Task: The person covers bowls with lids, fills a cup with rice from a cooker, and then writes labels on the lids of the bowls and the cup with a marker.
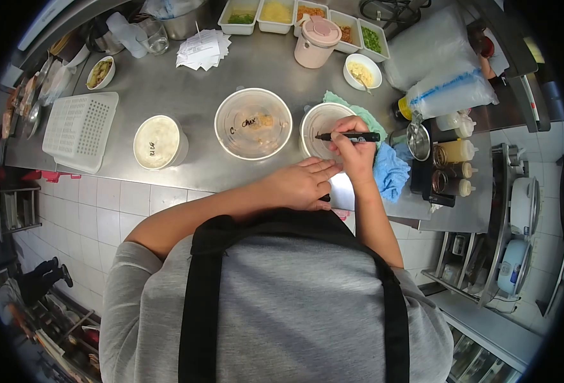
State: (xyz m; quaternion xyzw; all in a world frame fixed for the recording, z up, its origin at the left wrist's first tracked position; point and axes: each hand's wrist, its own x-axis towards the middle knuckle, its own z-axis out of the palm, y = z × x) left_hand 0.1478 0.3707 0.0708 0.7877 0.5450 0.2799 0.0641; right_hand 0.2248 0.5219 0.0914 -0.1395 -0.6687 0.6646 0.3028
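My right hand [356, 153] grips a black marker [366, 136], its tip pointing left over the lid of a round plastic container [314, 121]. Beside the container's near edge is my left hand [302, 185], fingers bent and close together. A small black piece that looks like the marker cap [325, 198] shows at its fingers, mostly hidden. Left of these stands a wide round tub [253, 142] marked "C. chix", with pale brown food visible through its lid. Farther left is a white tub [156, 145] marked "RICE".
A green cloth [338, 97] and a blue cloth [392, 175] lie right of the container. Sauce bottles [459, 151] line the right side. White bins [240, 19], a pink canister [317, 48] and a bowl [362, 70] stand behind. A white basket [81, 127] sits at left.
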